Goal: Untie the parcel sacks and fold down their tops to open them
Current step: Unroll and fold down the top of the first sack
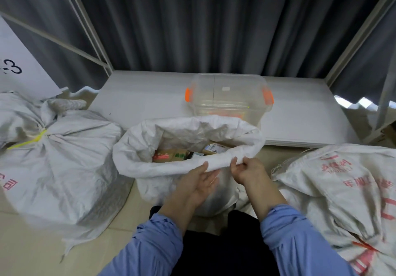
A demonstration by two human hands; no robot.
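Note:
A white woven parcel sack [171,168] stands open in the middle of the floor, its top rolled down into a thick rim. Boxes and parcels [171,155] show inside it. My right hand [248,171] pinches the near rim between thumb and fingers. My left hand [199,183] is just left of it, palm turned up, fingers straight and slipped under the rim's fold. To the left lies a second sack [64,168], its neck tied shut with a yellow tie [32,140]. On the right lies a third sack [342,190] with red print.
A clear plastic bin [227,97] with orange latches sits on a low white shelf board [137,95] behind the open sack. Grey curtains and white shelf posts stand at the back. A white numbered board [19,65] leans at far left. My dark trousers fill the bottom centre.

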